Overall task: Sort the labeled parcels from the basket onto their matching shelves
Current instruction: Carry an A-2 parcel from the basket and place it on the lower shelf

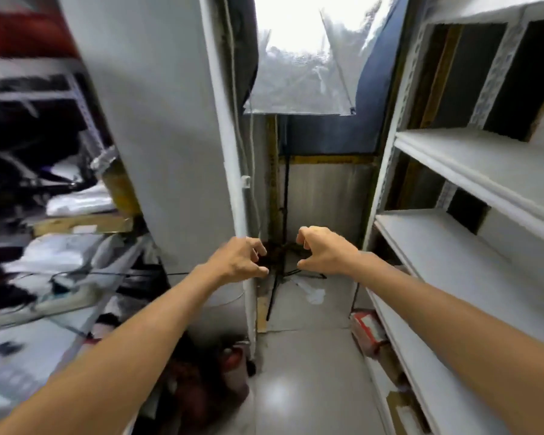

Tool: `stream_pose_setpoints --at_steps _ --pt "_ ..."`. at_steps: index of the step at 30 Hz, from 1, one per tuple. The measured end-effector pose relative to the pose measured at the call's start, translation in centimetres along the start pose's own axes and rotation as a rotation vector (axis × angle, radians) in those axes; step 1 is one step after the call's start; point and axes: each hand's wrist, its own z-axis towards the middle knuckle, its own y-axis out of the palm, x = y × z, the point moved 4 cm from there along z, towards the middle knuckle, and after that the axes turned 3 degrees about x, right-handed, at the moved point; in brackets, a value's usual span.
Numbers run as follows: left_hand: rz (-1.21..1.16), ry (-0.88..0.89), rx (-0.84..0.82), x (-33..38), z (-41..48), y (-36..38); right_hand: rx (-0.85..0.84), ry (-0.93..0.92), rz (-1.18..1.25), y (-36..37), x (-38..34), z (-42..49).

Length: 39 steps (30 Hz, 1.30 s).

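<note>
At far left, a cluttered rack [82, 98] piled with white soft packs [76, 202], possibly labeled parcels, though too blurred to say. Next, a tall white panel [157, 120] standing edge-on. Just right of its lower edge, the left hand [241, 262], stretched forward, fingers half curled and held apart from the thumb, gripping nothing. Between the two hands and beyond them, a black light stand [285, 196] under a silvery softbox [299, 73]. Then the right hand [325, 252], mirrored in pose: fingers hooked, thumb spread below, likewise empty. At far right, white shelves [453, 246] with bare boards, and a red-and-white box [368, 331] on the floor beneath. No basket in view and no parcel in either hand, so probably a moment between parcels, with a fetch called for. To do it well: turn to find the basket, lift one parcel with both hands, read its label before moving, then match it to its shelf. Keep arms clear of the stand's legs in so narrow an aisle.
</note>
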Motion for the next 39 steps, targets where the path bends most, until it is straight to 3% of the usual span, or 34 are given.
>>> stream_pose_setpoints --at_steps 7,16,20,30,39 --pt "-0.02 -0.398 0.161 -14.0 -19.8 -1.5 -0.205 -0.405 0.138 10.4 -17.7 -1.6" --pt "-0.07 -0.881 0.381 -24.5 -41.8 -3.2 -0.478 -0.834 0.088 19.0 -38.0 -5.6" --pt "-0.082 -0.987 0.414 -28.0 -48.3 -3.6 -0.527 -0.963 0.069 21.8 -45.9 -7.0" --pt "-0.177 -1.168 0.46 -38.3 -57.4 -6.1 -0.59 -1.048 -0.035 28.1 -58.9 -6.1" --pt "-0.213 -1.208 0.415 -44.4 -59.1 -5.7 -0.691 -1.035 -0.048 34.3 -64.0 -4.1"
